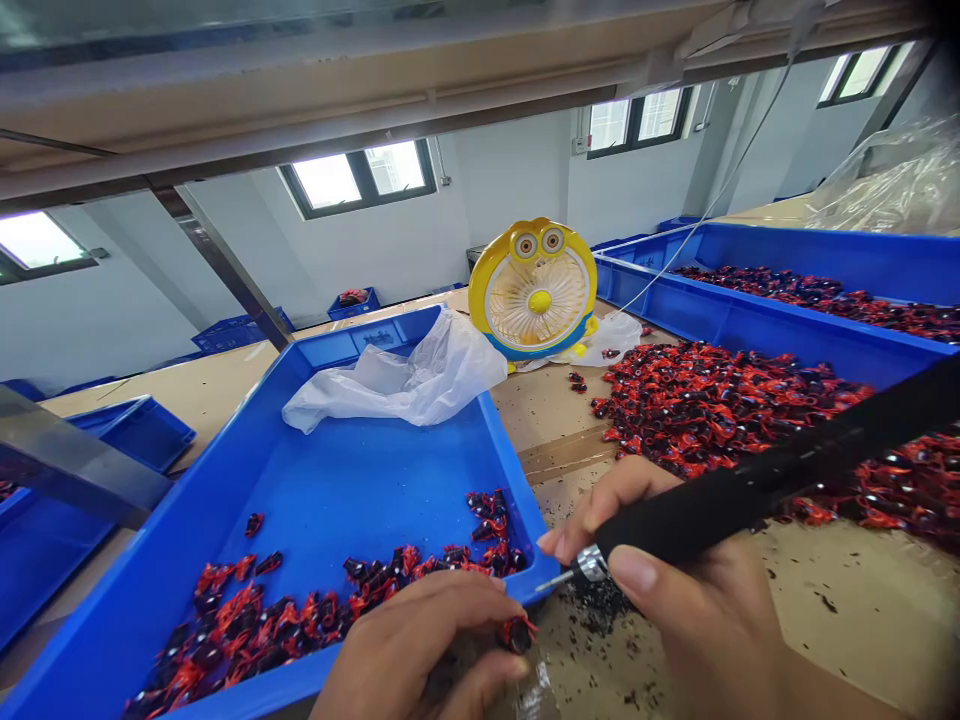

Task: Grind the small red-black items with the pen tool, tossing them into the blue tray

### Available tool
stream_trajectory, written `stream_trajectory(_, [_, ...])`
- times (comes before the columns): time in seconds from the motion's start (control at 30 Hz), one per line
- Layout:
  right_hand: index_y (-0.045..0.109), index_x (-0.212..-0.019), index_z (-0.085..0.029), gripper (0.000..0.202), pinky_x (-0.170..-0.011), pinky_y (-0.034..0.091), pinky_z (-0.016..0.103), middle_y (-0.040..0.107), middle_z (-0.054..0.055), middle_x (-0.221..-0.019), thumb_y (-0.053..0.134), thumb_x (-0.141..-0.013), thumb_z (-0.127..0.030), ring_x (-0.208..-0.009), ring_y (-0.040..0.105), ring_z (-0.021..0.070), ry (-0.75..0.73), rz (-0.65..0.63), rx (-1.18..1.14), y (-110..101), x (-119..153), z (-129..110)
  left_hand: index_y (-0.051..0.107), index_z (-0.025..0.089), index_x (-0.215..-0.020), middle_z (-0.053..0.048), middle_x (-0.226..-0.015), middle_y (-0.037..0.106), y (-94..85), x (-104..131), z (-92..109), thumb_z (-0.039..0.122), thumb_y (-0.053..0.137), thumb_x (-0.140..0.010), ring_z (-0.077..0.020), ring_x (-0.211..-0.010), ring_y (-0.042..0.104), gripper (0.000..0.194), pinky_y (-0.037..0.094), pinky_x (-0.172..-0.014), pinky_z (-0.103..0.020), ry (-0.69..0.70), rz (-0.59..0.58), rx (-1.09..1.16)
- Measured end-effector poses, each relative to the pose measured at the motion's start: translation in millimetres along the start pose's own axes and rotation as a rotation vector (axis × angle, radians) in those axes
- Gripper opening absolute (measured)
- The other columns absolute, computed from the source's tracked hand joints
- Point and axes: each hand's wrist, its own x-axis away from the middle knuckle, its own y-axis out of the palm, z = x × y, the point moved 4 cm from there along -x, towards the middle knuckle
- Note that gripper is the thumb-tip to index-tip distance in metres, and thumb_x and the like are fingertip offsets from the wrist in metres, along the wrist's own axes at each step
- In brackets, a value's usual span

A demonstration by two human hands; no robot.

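My left hand [427, 650] pinches a small red-and-black part [517, 634] between thumb and fingers, over the near edge of a blue tray. My right hand [697, 590] is wrapped round a thick black handheld tool [690, 520] with a silver collar and a thin metal tip; its exact kind is unclear. The tip points left, close to the part but apart from it. More red-and-black parts [300, 620] lie along the near side of the blue tray [517, 470]. A large heap of similar parts [727, 400] spreads over the table at right.
Black shavings [600, 605] litter the brown tabletop [847, 610] below the tool. A white plastic bag [405, 385] drapes over the tray's far end. Behind stand a yellow fan [538, 300] and another blue tray [765, 310] of parts. A metal post [225, 265] rises at left; a shelf hangs overhead.
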Motion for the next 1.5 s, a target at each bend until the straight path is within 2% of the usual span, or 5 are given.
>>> stream_trajectory(0.43, [0.067,-0.109,-0.032,0.015,-0.088,0.064,0.032,0.079,0.000,-0.100,0.066,-0.106,-0.046,-0.093,0.077,0.0193,-0.076,-0.080,-0.023,7.9,2.1,-4.5,0.071,0.028,-0.117,0.001,-0.106,0.087,-0.2,-1.8,2.0,0.025,0.079,-0.101,-0.0148,-0.093,0.086,0.018,0.065,-0.089,-0.015,0.010,0.022,0.031])
stream_trajectory(0.57, [0.065,-0.117,-0.034,0.014,-0.094,0.062,0.037,0.076,0.002,-0.108,0.069,-0.104,-0.037,-0.101,0.076,0.0227,-0.054,-0.150,-0.019,8.3,8.5,-5.0,0.072,0.026,-0.116,0.000,-0.104,0.088,-0.1,-1.5,2.4,0.029,0.081,-0.100,-0.0156,-0.092,0.086,0.018,0.065,-0.092,-0.017,0.024,0.037,0.023])
stream_trajectory(0.77, [0.068,-0.112,-0.031,0.013,-0.085,0.064,0.041,0.076,0.005,-0.098,0.072,-0.100,-0.034,-0.091,0.078,0.0265,-0.110,-0.109,0.066,13.0,9.3,-8.7,0.073,0.025,-0.105,0.001,-0.092,0.089,-2.8,-10.6,10.5,0.042,0.071,-0.107,-0.0117,-0.085,0.087,0.018,0.063,-0.086,-0.010,0.071,0.125,-0.032])
stream_trajectory(1.03, [0.068,-0.112,-0.033,0.021,-0.085,0.064,0.040,0.077,0.003,-0.097,0.071,-0.094,-0.022,-0.093,0.078,0.0259,-0.075,-0.163,0.085,11.2,8.8,-3.4,0.074,0.024,-0.106,0.001,-0.094,0.089,-3.6,-10.3,10.5,0.037,0.075,-0.104,-0.0108,-0.086,0.087,0.013,0.061,-0.089,-0.007,0.082,0.133,-0.043])
stream_trajectory(1.5, [0.067,-0.107,-0.027,0.010,-0.071,0.065,0.037,0.078,0.007,-0.092,0.069,-0.098,-0.026,-0.080,0.078,0.0252,-0.036,-0.218,0.129,11.2,7.6,-5.1,0.070,0.025,-0.115,0.000,-0.102,0.088,1.8,0.2,3.9,0.019,0.084,-0.094,-0.0156,-0.091,0.086,0.026,0.065,-0.090,-0.015,0.037,0.075,-0.009])
